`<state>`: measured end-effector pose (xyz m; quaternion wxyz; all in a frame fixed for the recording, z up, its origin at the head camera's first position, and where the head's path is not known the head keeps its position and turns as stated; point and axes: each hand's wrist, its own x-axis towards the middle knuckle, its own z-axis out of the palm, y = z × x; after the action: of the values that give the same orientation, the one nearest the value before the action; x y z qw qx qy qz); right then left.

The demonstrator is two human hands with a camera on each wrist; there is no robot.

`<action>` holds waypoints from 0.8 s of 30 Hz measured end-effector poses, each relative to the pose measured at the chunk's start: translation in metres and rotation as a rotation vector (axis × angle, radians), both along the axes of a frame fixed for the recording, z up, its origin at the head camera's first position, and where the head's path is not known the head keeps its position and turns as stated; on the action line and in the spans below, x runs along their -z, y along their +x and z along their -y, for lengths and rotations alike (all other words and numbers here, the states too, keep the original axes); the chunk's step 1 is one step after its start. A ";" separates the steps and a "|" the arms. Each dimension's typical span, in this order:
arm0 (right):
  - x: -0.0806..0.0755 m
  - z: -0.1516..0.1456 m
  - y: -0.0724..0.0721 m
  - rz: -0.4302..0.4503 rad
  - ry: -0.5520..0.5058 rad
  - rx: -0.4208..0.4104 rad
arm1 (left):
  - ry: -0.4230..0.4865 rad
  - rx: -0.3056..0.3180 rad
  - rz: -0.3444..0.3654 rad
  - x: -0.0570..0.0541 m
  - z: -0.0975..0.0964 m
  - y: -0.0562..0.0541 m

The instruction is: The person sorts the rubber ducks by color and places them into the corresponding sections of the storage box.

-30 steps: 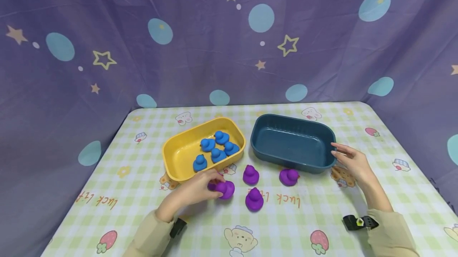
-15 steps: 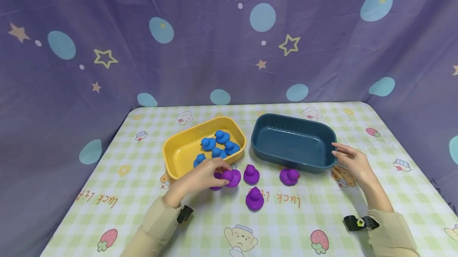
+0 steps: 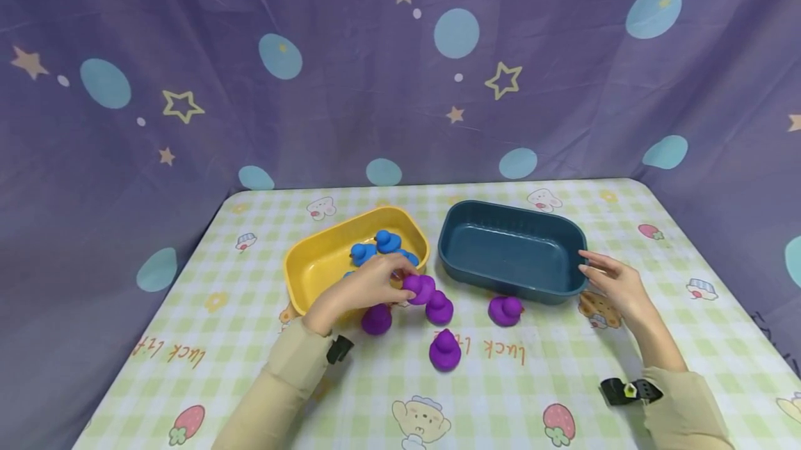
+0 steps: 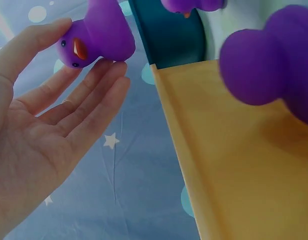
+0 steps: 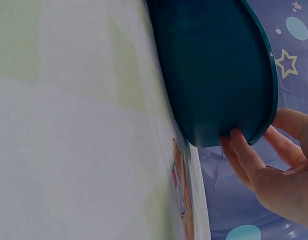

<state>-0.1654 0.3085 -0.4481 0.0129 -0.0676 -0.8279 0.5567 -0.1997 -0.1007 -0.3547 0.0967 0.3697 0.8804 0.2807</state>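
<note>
One smooth, rounded purple toy duck (image 3: 423, 288), probably soft rubber, is pinched by the left hand (image 3: 370, 284) at centre frame, beside a glossy yellow plastic tray (image 3: 318, 270). At right, the right hand (image 3: 621, 291), fingers extended, touches a dark-teal, round-cornered plastic tray (image 3: 510, 255). Carrying appears in hand, calling for clearance over the neighbouring purple duck (image 3: 439, 310).

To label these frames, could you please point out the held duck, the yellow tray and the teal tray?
Held duck (image 3: 423, 289), head view, on its body.
Yellow tray (image 3: 322, 273), head view, on its floor.
Teal tray (image 3: 512, 253), head view, on its floor.
</note>
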 end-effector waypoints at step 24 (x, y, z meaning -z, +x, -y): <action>0.027 -0.013 -0.012 -0.044 0.022 0.010 | -0.046 0.023 0.025 -0.016 -0.052 -0.047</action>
<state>-0.1774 0.3213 -0.4749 0.0348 -0.0593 -0.8332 0.5487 -0.2466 -0.0483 -0.3390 0.1193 0.3742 0.8811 0.2636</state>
